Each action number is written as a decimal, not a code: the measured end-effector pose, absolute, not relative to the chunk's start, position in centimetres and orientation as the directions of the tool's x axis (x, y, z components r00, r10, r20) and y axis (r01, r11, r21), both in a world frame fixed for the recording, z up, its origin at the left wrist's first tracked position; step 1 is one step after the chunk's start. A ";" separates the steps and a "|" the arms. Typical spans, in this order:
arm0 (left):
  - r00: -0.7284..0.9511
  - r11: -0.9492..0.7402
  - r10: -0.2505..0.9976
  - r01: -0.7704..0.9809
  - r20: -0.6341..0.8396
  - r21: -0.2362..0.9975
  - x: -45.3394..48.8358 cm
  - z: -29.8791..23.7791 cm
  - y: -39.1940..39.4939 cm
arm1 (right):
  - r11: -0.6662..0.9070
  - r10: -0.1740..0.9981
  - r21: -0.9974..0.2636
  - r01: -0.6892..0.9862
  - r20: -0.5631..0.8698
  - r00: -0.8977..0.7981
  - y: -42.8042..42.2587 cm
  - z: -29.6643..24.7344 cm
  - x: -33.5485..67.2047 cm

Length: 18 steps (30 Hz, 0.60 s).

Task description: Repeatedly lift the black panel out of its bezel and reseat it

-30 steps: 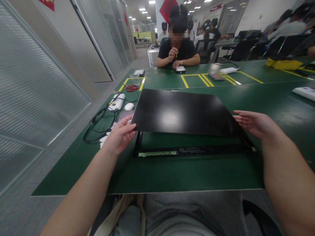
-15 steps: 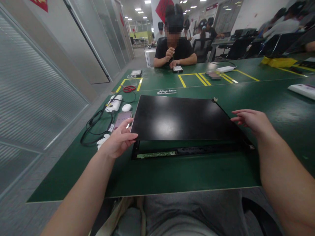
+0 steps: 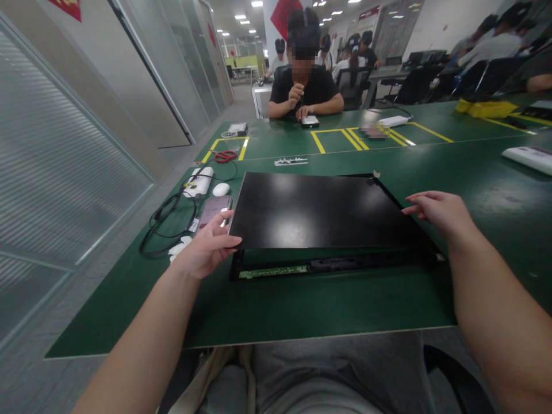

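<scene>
A thin black screen panel [image 3: 310, 210] lies tilted over a dark rectangular frame [image 3: 371, 261], its near edge raised above the frame. My left hand [image 3: 207, 244] pinches the panel's left edge near the closest corner, thumb on top. At the right edge, my right hand [image 3: 435, 213] is open with its fingers stretched out. Its fingertips come to the frame's side; whether they touch the panel I cannot tell. In the gap below the near edge shows a green circuit strip [image 3: 272, 271]. Most of the frame is hidden under the panel.
On the left are a phone [image 3: 214, 210], a white round case [image 3: 221, 189], a white box [image 3: 198, 181], black cables [image 3: 150, 230] and red-handled scissors [image 3: 225, 156]. White strips [image 3: 291, 162] lie beyond the panel. A person [image 3: 304, 92] sits across the green table [image 3: 328, 310].
The panel's far edge has dropped slightly, baring more of the frame's far side. Both hands stay in nearly the same places, and my right fingers have drawn a little closer together.
</scene>
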<state>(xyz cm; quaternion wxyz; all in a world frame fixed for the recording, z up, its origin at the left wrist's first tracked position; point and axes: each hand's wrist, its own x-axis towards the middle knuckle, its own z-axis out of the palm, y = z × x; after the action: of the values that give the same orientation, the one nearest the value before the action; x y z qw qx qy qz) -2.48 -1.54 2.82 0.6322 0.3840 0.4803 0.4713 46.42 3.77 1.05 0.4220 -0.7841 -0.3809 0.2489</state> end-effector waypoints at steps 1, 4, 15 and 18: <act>0.098 0.261 0.965 -0.228 -0.245 0.938 -2.5 2.8 -1.5 | -0.349 0.807 -0.854 0.385 -0.066 0.586 3.8 0.9 46.6; 0.100 0.256 0.966 -0.231 -0.239 0.939 -2.6 2.7 -1.5 | -0.332 0.810 -0.864 0.377 -0.057 0.584 3.9 0.5 46.9; 0.098 0.258 0.965 -0.228 -0.242 0.939 -2.0 2.9 -1.6 | -0.353 0.799 -0.857 0.376 -0.067 0.597 3.6 1.5 46.2; 0.096 0.257 0.966 -0.224 -0.241 0.940 -1.9 2.9 -1.6 | -0.352 0.796 -0.849 0.395 -0.050 0.603 3.5 1.4 46.1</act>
<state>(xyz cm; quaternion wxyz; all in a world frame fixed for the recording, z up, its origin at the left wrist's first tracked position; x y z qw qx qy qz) -1.92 -1.58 2.92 0.6313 0.3868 0.4795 0.4711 46.12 3.49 1.45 0.4256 -0.7875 -0.3782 0.2359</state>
